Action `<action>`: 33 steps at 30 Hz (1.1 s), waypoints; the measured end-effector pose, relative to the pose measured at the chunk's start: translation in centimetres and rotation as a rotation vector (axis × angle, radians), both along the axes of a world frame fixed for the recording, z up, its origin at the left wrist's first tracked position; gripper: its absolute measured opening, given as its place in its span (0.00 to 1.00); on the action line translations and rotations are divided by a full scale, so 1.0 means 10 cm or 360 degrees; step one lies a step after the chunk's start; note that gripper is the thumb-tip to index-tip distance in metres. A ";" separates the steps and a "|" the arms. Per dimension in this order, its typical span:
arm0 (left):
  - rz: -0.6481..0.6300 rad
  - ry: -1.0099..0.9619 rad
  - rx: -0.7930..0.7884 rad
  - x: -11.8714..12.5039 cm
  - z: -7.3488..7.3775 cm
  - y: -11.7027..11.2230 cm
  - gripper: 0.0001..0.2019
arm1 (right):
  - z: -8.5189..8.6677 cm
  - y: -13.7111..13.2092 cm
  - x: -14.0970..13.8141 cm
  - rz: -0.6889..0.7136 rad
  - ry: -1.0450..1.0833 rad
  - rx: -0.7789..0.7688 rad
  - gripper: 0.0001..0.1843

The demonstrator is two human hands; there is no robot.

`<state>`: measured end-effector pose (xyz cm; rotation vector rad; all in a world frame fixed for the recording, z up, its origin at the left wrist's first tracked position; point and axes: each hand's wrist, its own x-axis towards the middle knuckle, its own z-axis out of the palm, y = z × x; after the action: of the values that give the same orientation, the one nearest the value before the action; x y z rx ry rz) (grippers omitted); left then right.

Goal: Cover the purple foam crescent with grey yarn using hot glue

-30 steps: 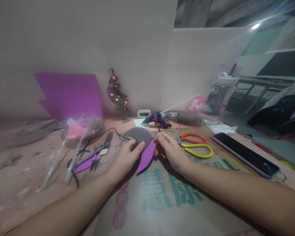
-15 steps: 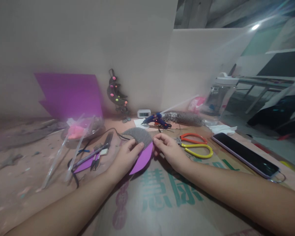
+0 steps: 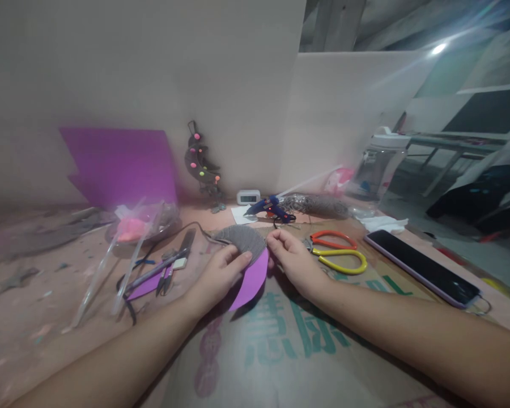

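Note:
A purple foam crescent [image 3: 251, 280], partly wound with grey yarn [image 3: 242, 238], lies tilted at the middle of the table. My left hand [image 3: 218, 277] grips it from the left, thumb pressed on the yarn-covered part. My right hand [image 3: 294, 259] is at its right edge, thumb and fingers pinched together on the yarn strand there. Both forearms reach in from the bottom of the view.
Orange and yellow scissors [image 3: 338, 250] lie right of my hands, a phone [image 3: 420, 267] further right. A blue glue gun [image 3: 270, 208], small clock [image 3: 249, 196] and decorated moon [image 3: 199, 161] stand behind. Left are a purple sheet [image 3: 121, 164], plastic dish [image 3: 142, 224], snips [image 3: 172, 269].
The crescent has turned a little in my hands and my left thumb has slid along the grey winding. My right hand stays pinched at the right edge.

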<state>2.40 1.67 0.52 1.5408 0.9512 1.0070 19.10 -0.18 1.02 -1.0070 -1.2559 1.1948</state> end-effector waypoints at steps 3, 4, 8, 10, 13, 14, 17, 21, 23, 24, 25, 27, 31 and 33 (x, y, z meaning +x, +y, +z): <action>-0.0047 -0.0007 0.0022 0.00 0.01 -0.01 0.12 | -0.01 0.01 0.00 0.0018 -0.0022 -0.0019 0.16; -0.0072 -0.0001 0.0028 0.00 0.01 -0.01 0.12 | -0.02 0.02 0.00 0.0030 -0.0011 -0.0037 0.16; -0.0052 0.0112 0.0061 -0.01 -0.03 0.01 0.14 | -0.04 0.03 0.01 0.0067 0.0097 -0.0049 0.17; 0.0045 0.0153 0.0079 -0.02 -0.05 0.03 0.17 | -0.04 0.02 0.00 0.0053 0.0125 -0.0016 0.16; 0.0147 0.0183 0.0118 -0.03 -0.07 0.04 0.19 | -0.02 -0.01 -0.01 0.0031 0.0111 -0.0005 0.15; 0.0169 0.0200 0.0138 -0.03 -0.07 0.05 0.20 | -0.02 -0.02 -0.01 0.0036 0.0098 -0.0009 0.16; 0.0199 0.0225 0.0179 -0.03 -0.06 0.04 0.20 | -0.01 -0.02 -0.02 0.0056 0.0055 -0.0035 0.18; 0.0184 0.0207 0.0199 -0.02 -0.04 0.03 0.20 | 0.00 -0.02 -0.02 0.0065 -0.0087 -0.0055 0.18; 0.0174 0.0206 0.0220 -0.02 -0.04 0.04 0.20 | 0.02 -0.02 -0.02 0.0084 -0.0167 -0.0033 0.18; 0.0163 0.0201 0.0224 -0.02 -0.03 0.04 0.19 | 0.02 -0.02 -0.02 0.0101 -0.0197 -0.0027 0.18; 0.0152 0.0189 0.0224 -0.02 -0.03 0.04 0.19 | 0.03 -0.03 -0.02 0.0116 -0.0222 -0.0026 0.18; 0.0140 0.0151 0.0207 -0.03 -0.03 0.04 0.18 | 0.05 -0.03 -0.03 0.0148 -0.0264 -0.0023 0.18; 0.0181 0.0075 0.0163 -0.03 -0.01 0.02 0.18 | 0.05 -0.04 -0.02 0.0125 -0.0305 0.0005 0.17; 0.0168 0.0047 0.0142 -0.03 -0.01 0.01 0.18 | 0.03 -0.03 -0.02 0.0088 -0.0316 0.0020 0.17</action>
<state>2.14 1.79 0.46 1.5965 1.0291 1.1164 18.92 -0.48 1.35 -1.1089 -1.4525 1.1485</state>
